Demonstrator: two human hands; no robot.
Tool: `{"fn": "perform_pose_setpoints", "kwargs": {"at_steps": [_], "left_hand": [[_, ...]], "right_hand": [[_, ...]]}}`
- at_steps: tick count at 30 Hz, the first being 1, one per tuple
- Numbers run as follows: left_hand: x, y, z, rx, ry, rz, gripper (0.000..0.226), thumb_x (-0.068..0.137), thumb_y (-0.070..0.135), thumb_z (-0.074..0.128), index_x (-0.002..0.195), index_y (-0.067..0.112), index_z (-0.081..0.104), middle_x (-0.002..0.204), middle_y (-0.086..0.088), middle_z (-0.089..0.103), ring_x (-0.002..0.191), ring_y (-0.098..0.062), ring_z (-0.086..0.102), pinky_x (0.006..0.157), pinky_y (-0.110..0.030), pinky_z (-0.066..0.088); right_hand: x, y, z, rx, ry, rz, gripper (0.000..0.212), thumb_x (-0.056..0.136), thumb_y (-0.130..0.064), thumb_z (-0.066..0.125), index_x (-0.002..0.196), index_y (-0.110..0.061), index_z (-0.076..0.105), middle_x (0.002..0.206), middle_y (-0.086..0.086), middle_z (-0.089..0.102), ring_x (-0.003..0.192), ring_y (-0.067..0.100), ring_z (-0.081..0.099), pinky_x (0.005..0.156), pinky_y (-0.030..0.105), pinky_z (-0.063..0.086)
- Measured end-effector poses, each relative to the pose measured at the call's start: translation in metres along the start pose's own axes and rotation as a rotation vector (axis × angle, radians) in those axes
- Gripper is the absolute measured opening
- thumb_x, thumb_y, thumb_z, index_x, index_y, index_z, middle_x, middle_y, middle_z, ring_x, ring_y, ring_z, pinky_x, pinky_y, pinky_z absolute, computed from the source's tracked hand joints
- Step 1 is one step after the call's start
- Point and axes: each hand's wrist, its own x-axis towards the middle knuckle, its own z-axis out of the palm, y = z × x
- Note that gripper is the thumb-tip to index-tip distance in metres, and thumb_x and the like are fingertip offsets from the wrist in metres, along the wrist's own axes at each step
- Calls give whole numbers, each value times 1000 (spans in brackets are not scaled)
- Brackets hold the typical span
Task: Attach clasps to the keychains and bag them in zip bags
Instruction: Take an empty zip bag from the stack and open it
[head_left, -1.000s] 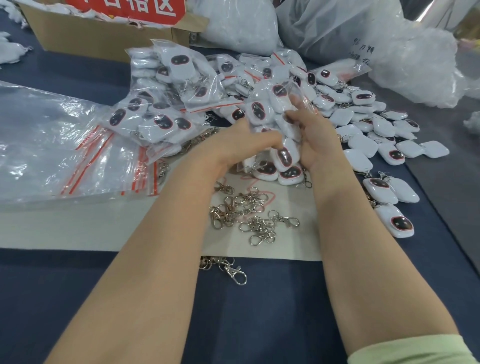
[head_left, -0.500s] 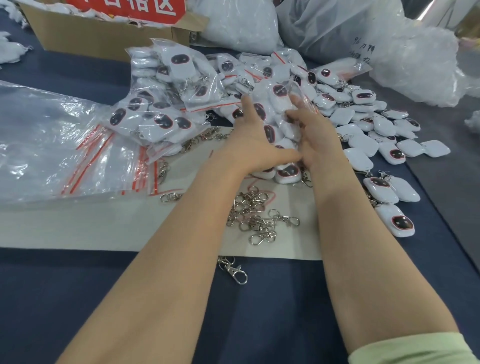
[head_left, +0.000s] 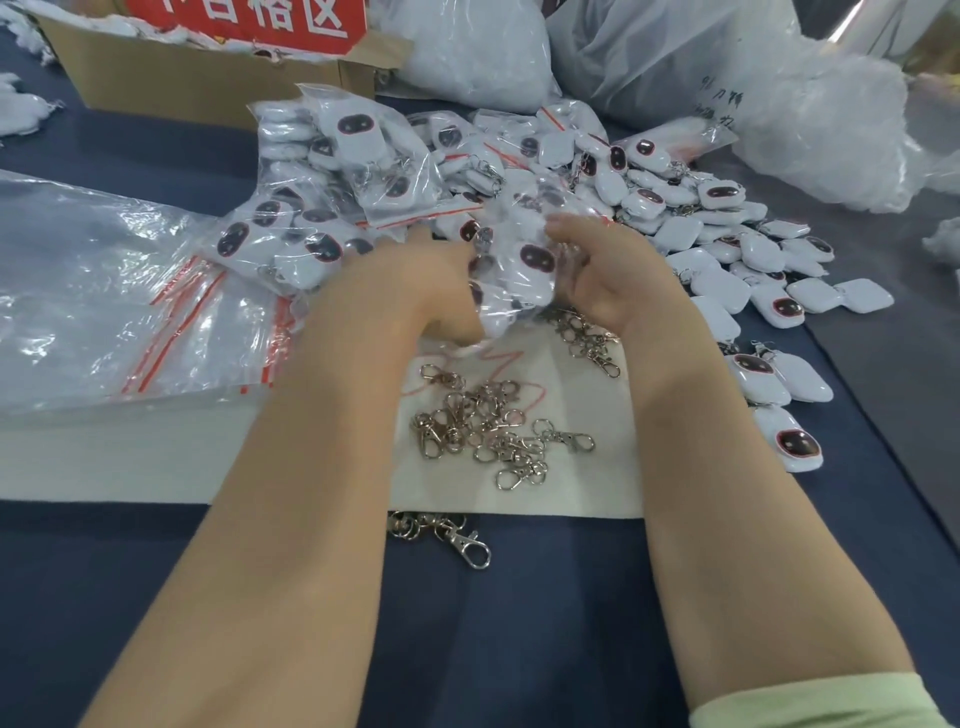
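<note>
Right now I hold one filled zip bag (head_left: 522, 270) between both hands, lifted just above the white sheet (head_left: 587, 483) that lies on the dark blue table cover (head_left: 519, 634). My left hand (head_left: 436, 283) grips the bag's left side with its fingers curled in against the plastic, most of them hidden from me behind the hand. My right hand (head_left: 615, 275) pinches the bag's right side, thumb on top and fingers bent round it. Through the clear plastic I see several white keychains with dark oval faces packed together; motion blur keeps me from counting them. Just below the bag, a heap of loose metal clasps (head_left: 488, 426) lies on the sheet, a smaller clump of clasps (head_left: 589, 340) sits under my right wrist, and a single clasp (head_left: 452, 538) rests off the sheet's near edge on the blue cover. To my left lies a flat stack of empty zip bags (head_left: 130, 296) with red seal lines. Beyond my hands rises a pile of filled bags (head_left: 358, 166), and to the right spreads a scatter of loose keychains (head_left: 753, 260), some face up, some face down. At the back stand a cardboard box (head_left: 197, 88) with a red sign (head_left: 249, 23) and big plastic sacks (head_left: 675, 67). A pale green sleeve (head_left: 831, 701) shows on my right arm.
</note>
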Motion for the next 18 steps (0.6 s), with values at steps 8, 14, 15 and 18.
{"fn": "perform_pose_setpoints", "kwargs": {"at_steps": [8,14,15,18], "left_hand": [[5,14,-5,-879,424,-24,57,91,64,37,104,13,60,101,-9,66,91,-24,67,83,-38,53],[17,15,12,-852,466,-16,39,95,46,46,96,9,58,89,-8,68,82,-26,65,78,-39,53],[18,17,15,-795,486,-3,30,95,38,49,92,10,57,87,-6,66,81,-24,62,75,-35,50],[21,27,22,-616,532,10,13,92,26,53,88,13,55,91,-4,58,80,-21,49,68,-29,37]], "right_hand": [[-28,-46,19,-965,-210,-201,26,86,-23,68,107,-8,63,103,8,65,93,18,66,87,39,58],[-47,-60,11,-718,-317,-73,16,91,-10,55,90,-17,70,104,14,71,91,17,65,93,34,54],[-47,-59,9,-628,-242,-38,19,92,-7,52,90,-16,68,102,12,71,92,19,67,92,33,55],[-37,-58,-3,-935,189,-86,22,93,-8,48,106,-9,66,111,14,69,99,24,67,77,28,52]]}}
